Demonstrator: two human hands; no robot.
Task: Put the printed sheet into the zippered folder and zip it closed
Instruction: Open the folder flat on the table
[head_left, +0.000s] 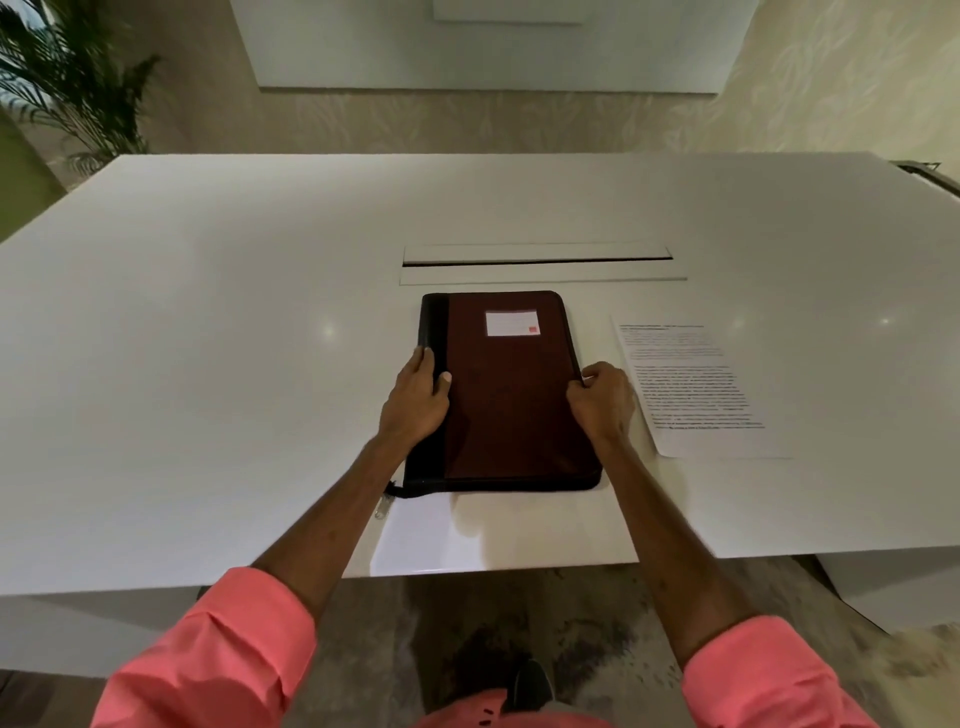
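Near the front edge of the bench (208, 312), the closed zippered folder (511, 395) is steadied by the left hand (420, 396) on its spine, while the right hand (602, 397) pinches its opening edge, seemingly to open it for the printed sheet (696, 395) just beside.

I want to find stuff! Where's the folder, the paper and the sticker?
folder (514, 410): head view, middle of the red-brown cover.
paper (691, 384): head view, middle of the printed text.
sticker (511, 322): head view, centre of the white label on the cover.
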